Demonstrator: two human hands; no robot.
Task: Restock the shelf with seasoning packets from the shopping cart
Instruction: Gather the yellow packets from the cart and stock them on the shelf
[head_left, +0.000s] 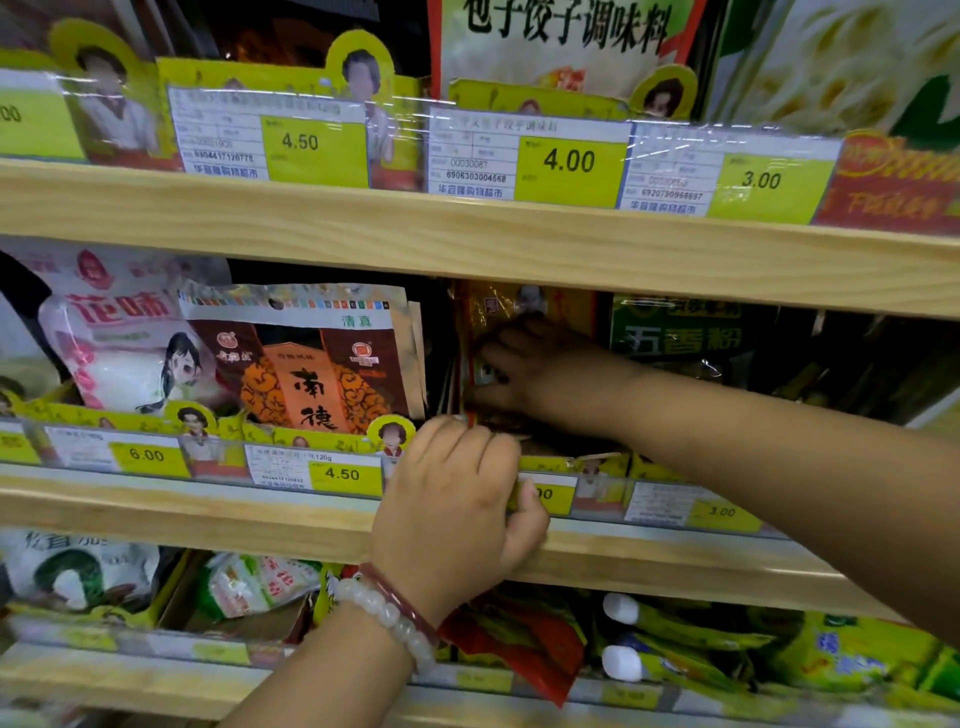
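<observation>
While the right hand (524, 369) reached into the middle shelf (260, 519), fingers curled on upright seasoning packets (483, 332) (dark, blurry), the left hand (457, 499) gripped the shelf's price strip (597, 493).

Head view, close, facing shelf (467, 244)

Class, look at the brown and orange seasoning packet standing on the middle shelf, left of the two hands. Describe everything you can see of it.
The brown and orange seasoning packet is a glossy plastic pouch with a pale top band, a strip of small coloured squares, a hang hole, and black characters on an orange centre panel. It stands upright, leaning slightly, at the front of a row of like packets, behind the 4.50 price tag. Neither hand touches it.
</observation>
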